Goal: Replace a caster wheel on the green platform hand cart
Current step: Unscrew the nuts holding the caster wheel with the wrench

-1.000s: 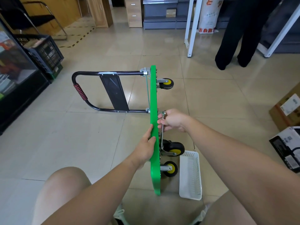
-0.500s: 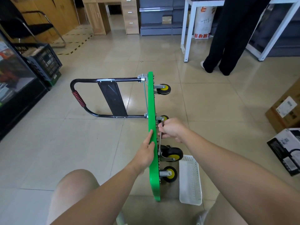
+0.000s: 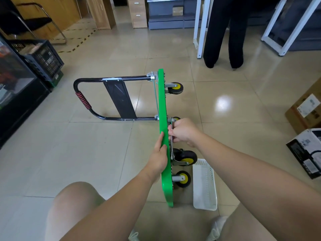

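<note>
The green platform cart [image 3: 163,101] stands on its edge on the tiled floor, its black handle [image 3: 97,100] folded out to the left. Black-and-yellow caster wheels stick out to the right: one far [image 3: 175,88], one near [image 3: 183,179], and a larger one [image 3: 186,157] between them. My left hand [image 3: 159,158] grips the platform's upper edge. My right hand [image 3: 184,131] is closed on a slim metal wrench [image 3: 171,136] lying along the underside, its head at a fastener near a partly hidden fourth wheel [image 3: 176,118].
A white plastic basket [image 3: 205,185] lies on the floor right of the cart. Cardboard boxes [image 3: 305,112] and a black-and-white box [image 3: 307,152] sit at the right. A person in black trousers [image 3: 222,32] stands beyond. A black crate [image 3: 41,60] is at the left.
The view has shifted slightly. My right hand keeps working the wrench along the underside near the middle; my left hand stays on the platform edge.
</note>
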### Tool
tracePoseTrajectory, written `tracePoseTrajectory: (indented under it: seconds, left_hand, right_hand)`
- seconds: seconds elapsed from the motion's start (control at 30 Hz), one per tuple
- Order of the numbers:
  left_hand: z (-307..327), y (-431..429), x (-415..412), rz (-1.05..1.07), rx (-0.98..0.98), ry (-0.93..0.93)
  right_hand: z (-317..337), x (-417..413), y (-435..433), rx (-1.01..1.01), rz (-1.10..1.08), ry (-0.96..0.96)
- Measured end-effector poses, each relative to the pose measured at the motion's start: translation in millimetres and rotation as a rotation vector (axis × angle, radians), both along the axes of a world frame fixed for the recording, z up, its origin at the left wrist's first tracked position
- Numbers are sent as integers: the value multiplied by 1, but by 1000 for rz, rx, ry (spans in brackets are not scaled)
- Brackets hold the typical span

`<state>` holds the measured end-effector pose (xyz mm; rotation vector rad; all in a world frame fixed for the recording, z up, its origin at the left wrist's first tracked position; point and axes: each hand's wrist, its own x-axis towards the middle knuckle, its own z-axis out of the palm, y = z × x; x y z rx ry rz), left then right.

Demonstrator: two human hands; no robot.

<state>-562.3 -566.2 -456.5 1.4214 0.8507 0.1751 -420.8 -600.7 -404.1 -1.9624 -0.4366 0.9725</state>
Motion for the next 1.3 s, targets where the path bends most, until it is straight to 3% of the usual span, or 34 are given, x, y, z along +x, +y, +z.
tracePoseTrajectory:
  seconds: [0.4, 0.87, 1.3]
  left_hand:
    - [-7, 1, -4, -52, 40, -38]
    - [-2, -3, -12, -122, 70, -57]
    - [-4, -18, -20, -46, 57, -49]
  right_hand:
    - [-5, -32, -37, 189, 58, -193]
    - [8, -55, -61, 297, 68, -203]
    - [15, -49, -62, 258, 111, -192]
